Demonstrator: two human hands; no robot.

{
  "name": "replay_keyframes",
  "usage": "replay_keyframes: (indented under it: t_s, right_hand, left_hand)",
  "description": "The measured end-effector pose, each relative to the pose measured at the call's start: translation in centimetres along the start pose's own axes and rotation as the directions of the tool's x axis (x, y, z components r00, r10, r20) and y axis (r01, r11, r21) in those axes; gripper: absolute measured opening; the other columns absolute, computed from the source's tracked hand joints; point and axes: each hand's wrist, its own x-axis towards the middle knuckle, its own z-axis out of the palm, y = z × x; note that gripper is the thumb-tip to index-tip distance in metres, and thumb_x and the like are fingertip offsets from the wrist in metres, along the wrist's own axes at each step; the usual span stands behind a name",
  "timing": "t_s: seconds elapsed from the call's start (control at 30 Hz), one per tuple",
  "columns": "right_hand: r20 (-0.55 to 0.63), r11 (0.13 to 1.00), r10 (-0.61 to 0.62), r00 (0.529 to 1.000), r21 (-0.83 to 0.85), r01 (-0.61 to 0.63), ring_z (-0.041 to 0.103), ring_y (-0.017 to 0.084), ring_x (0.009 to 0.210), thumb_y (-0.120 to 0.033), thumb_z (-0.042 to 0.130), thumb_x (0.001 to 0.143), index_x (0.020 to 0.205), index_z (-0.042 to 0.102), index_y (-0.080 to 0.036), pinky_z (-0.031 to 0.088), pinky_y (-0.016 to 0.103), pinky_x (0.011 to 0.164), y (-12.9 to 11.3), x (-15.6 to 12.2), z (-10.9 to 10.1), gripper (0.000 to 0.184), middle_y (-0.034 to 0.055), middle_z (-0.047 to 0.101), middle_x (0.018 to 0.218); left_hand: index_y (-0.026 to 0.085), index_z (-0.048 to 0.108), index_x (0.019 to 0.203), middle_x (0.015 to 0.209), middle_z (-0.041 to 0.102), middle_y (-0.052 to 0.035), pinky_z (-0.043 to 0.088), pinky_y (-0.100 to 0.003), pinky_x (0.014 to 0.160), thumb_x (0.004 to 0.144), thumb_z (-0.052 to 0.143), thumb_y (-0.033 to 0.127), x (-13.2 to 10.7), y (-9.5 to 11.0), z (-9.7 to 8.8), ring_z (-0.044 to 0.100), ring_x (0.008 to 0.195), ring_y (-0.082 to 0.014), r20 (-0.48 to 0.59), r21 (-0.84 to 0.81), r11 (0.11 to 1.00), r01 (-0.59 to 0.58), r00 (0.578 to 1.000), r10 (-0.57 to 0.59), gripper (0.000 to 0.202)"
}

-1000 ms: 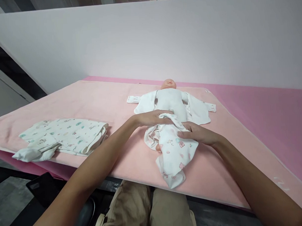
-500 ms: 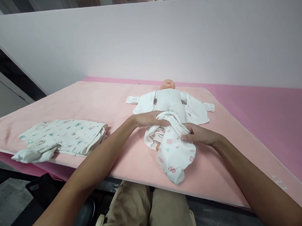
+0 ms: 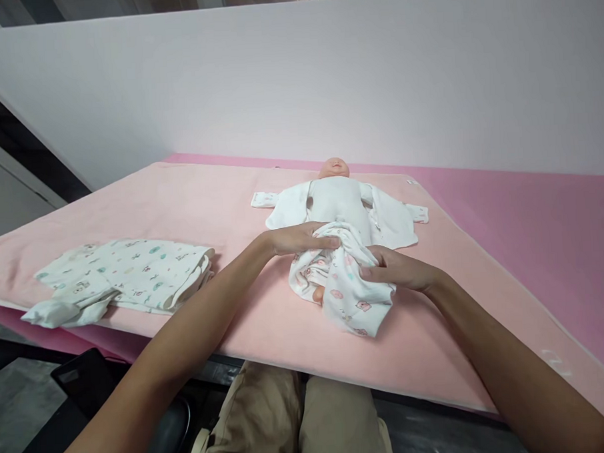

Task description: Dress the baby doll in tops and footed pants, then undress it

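Note:
A baby doll (image 3: 337, 201) lies on its back on a pink blanket (image 3: 438, 354), its head away from me. An open white jacket (image 3: 394, 224) is spread beneath its torso. White baby pants (image 3: 358, 304) with a pink animal print are bunched around its legs, and a bit of one foot (image 3: 318, 294) peeks out. My left hand (image 3: 305, 240) is closed on the gathered fabric from the left, thumb on top. From the right, my right hand (image 3: 386, 268) pinches the same pants, with some fingers hidden behind the cloth.
A folded white printed garment (image 3: 134, 274) lies at the left of the blanket. A pink surface (image 3: 543, 243) shows beyond the blanket on the right. A white wall (image 3: 296, 86) stands behind the table. Below the front edge is a dark device (image 3: 86, 379).
The loose pant leg hanging toward me has shortened and shifted right as the fabric bunches up. More of the doll's foot shows. Both hands have barely moved.

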Motion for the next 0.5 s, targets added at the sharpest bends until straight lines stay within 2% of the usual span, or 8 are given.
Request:
replay_keyframes:
  t_s: [0.07, 0.1, 0.23, 0.3, 0.4, 0.5]
  right_hand:
    - [0.04, 0.999, -0.009, 0.999, -0.032, 0.01, 0.069, 0.018, 0.076, -0.056, 0.089, 0.08, 0.097, 0.078, -0.016, 0.053, 0.024, 0.065, -0.1, -0.1, 0.1, 0.045, 0.0035, 0.076, 0.087]
    - [0.012, 1.0, -0.023, 1.0, -0.013, 0.023, 0.07, 0.02, 0.078, -0.056, 0.089, 0.081, 0.098, 0.078, -0.016, 0.055, 0.026, 0.067, 0.0, -0.1, 0.1, 0.045, 0.0045, 0.077, 0.089]
    - [-0.249, 0.981, -0.074, 0.966, 0.154, 0.115, 0.071, 0.022, 0.08, -0.059, 0.081, 0.088, 0.111, 0.077, -0.02, 0.056, 0.03, 0.07, 0.8, 0.4, -0.1, 0.046, 0.0059, 0.077, 0.091]
    - [-0.289, 0.976, -0.055, 0.956, 0.187, 0.112, 0.069, 0.021, 0.075, -0.061, 0.079, 0.09, 0.11, 0.076, -0.021, 0.055, 0.03, 0.067, 1.0, 0.6, -0.2, 0.045, 0.0049, 0.075, 0.084]
    - [-0.227, 0.993, 0.003, 0.974, 0.118, 0.025, 0.065, 0.019, 0.072, -0.061, 0.081, 0.088, 0.097, 0.075, -0.019, 0.052, 0.028, 0.065, 0.5, 0.5, 0.0, 0.043, 0.0034, 0.071, 0.078]
    - [-0.101, 1.0, 0.017, 0.995, -0.023, -0.019, 0.062, 0.016, 0.07, -0.058, 0.087, 0.082, 0.089, 0.074, -0.017, 0.047, 0.025, 0.06, -0.3, 0.0, 0.2, 0.043, 0.0016, 0.07, 0.077]
  left_hand:
    - [0.022, 0.069, 0.135, 0.128, 0.076, -0.0093, 0.056, -0.037, 0.1, 0.09, 0.074, 0.063, 0.0, 0.4, 0.3, 0.07, 0.12, -0.0269, -0.003, 0.044, 0.999, 0.011, 1.0, -0.011, 0.06]
    - [0.022, 0.07, 0.133, 0.128, 0.076, -0.0087, 0.057, -0.037, 0.099, 0.09, 0.074, 0.062, 0.1, 0.6, 0.4, 0.07, 0.119, -0.0271, -0.001, 0.072, 0.997, 0.029, 1.0, -0.029, 0.059]
    - [0.02, 0.075, 0.119, 0.121, 0.078, -0.0096, 0.059, -0.036, 0.089, 0.086, 0.078, 0.062, 0.0, 0.7, 0.3, 0.074, 0.107, -0.0269, 0.047, 0.103, 0.989, 0.109, 0.992, -0.114, 0.054]
    - [0.019, 0.076, 0.119, 0.119, 0.078, -0.0113, 0.06, -0.037, 0.087, 0.083, 0.081, 0.061, 0.0, 0.4, 0.0, 0.075, 0.104, -0.0271, 0.086, 0.083, 0.99, 0.117, 0.988, -0.124, 0.056]
    - [0.02, 0.073, 0.128, 0.123, 0.078, -0.0113, 0.059, -0.038, 0.094, 0.084, 0.082, 0.058, -0.1, 0.1, -0.3, 0.074, 0.112, -0.0274, 0.073, 0.058, 0.995, 0.079, 0.994, -0.083, 0.059]
    - [0.024, 0.07, 0.135, 0.129, 0.076, -0.0087, 0.057, -0.037, 0.101, 0.085, 0.081, 0.057, 0.0, 0.3, -0.2, 0.07, 0.121, -0.0265, 0.027, 0.04, 0.999, 0.036, 0.999, -0.037, 0.061]
